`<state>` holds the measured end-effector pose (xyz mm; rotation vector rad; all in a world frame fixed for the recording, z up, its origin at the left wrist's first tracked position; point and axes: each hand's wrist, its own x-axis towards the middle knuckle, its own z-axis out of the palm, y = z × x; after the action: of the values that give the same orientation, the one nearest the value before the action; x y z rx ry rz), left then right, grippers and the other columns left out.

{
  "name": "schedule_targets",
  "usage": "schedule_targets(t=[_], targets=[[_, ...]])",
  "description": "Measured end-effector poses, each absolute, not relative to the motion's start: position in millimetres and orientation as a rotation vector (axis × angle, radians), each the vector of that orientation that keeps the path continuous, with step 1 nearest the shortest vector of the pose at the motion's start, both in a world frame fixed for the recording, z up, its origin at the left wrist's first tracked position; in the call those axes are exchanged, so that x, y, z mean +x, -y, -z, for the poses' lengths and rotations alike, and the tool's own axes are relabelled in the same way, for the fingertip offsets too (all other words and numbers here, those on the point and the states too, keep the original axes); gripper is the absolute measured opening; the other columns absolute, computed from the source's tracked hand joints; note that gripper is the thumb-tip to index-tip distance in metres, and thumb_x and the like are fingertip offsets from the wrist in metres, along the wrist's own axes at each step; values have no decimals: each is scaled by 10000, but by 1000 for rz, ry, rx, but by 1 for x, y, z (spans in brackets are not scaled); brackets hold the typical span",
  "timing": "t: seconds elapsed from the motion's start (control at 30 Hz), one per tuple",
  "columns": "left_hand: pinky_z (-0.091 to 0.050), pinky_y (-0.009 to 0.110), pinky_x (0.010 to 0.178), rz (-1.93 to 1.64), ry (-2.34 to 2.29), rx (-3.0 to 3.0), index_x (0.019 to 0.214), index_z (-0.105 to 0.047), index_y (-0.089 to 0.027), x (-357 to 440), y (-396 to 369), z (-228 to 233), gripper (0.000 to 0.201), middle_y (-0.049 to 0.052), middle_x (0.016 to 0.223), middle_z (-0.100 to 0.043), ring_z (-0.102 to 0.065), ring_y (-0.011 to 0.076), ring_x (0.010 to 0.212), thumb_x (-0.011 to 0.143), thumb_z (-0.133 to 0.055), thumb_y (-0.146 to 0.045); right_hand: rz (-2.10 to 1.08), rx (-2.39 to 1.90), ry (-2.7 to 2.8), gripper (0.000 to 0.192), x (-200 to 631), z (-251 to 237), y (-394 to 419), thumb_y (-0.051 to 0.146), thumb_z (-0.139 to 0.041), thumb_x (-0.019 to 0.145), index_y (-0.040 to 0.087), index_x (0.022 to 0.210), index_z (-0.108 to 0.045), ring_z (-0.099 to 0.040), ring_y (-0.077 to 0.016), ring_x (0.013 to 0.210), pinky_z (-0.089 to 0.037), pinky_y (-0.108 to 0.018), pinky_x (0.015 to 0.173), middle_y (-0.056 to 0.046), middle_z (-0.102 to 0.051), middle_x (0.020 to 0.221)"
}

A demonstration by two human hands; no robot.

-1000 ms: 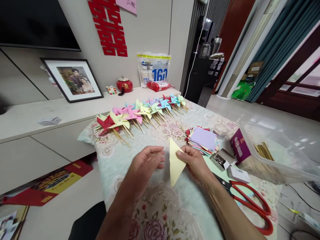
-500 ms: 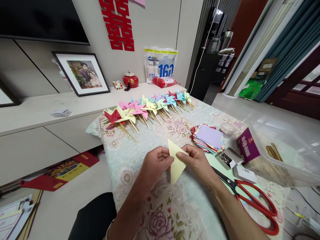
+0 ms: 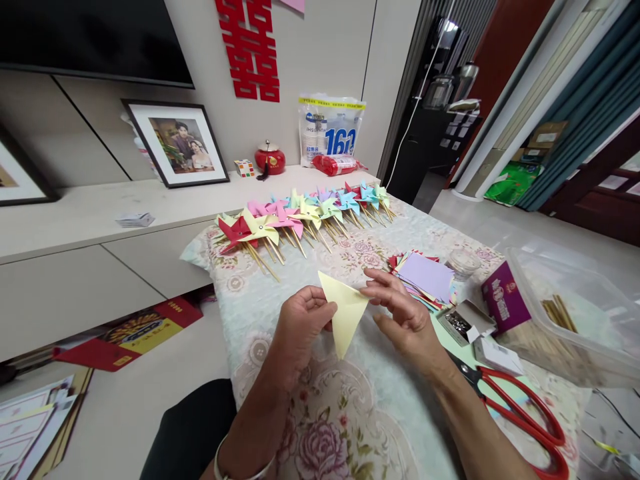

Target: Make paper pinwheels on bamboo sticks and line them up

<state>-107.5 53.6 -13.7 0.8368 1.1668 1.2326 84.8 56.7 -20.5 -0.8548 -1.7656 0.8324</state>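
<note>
1. Two hands up over my counter (image 3: 280, 313), w/ yellow paper triangle (image 3: 345, 313) between them.
2. Left hand (image 3: 303, 327) pinched its left edge.
3. Right hand (image 3: 405, 313), fingers loose, touched top right corner.

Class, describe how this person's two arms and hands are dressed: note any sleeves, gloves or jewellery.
Both forearms are bare, with no sleeves in view. The left hand and right hand wear no gloves, and no rings show. A thin pale bangle circles the left wrist. The right wrist is bare.
</note>
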Motion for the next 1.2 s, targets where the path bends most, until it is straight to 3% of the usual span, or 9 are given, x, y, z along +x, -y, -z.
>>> schedule_targets(t=[0.13, 0.3, 0.57, 0.77, 1.0, 1.2], targets=[[-436, 220, 522, -1183, -1119, 807, 783, -647, -137, -107, -53, 15, 224, 8, 653, -677, -577, 112, 547, 606, -751, -226, -525, -893, 2023, 390, 81, 23, -55, 95, -605, 867, 295, 1188, -701, -475, -275, 1282, -443, -455, 1012, -80, -412, 1522], [-417, 209, 503, -1130, -1126, 819, 755, -640, -139, -103, -51, 15, 210, 8, 640, -667, -560, 101, 527, 583, -746, -199, -432, -884, 2051, 186, 77, 27, -56, 143, -642, 897, 257, 1011, -734, -544, -269, 1184, -477, -419, 918, -100, -540, 1394], [-457, 223, 503, -1083, -1121, 805, 698, -621, -160, -102, -50, 10, 199, 5, 576, -633, -577, 120, 521, 671, -707, -337, -688, -907, 1896, 58, 78, 25, -58, 232, -674, 917, 237, 927, -730, -630, -220, 1082, -461, -374, 949, -86, -658, 1194], [-464, 214, 510, -1052, -1177, 893, 707, -642, -158, -101, -49, 8, 180, 17, 561, -649, -590, 122, 522, 695, -683, -332, -1021, -958, 1655, 149, 77, 29, -60, 344, -683, 891, 213, 834, -725, -632, -224, 957, -466, -358, 859, -69, -700, 1015], [-486, 233, 520, -1025, -1192, 952, 673, -622, -172, -97, -48, 7, 136, 16, 547, -649, -597, 132, 516, 695, -649, -304, -1140, -1151, 1451, 253, 72, 28, -58, 434, -727, 798, 193, 728, -695, -504, -160, 651, -371, -293, 622, 3, -609, 678], [-515, 246, 547, -1014, -1111, 938, 762, -648, -158, -96, -45, 4, 155, 10, 633, -670, -627, 139, 576, 618, -669, -212, -1172, -1176, 1395, 298, 71, 27, -59, 465, -744, 758, 190, 679, -664, -450, -145, 611, -328, -281, 586, 15, -564, 633]])
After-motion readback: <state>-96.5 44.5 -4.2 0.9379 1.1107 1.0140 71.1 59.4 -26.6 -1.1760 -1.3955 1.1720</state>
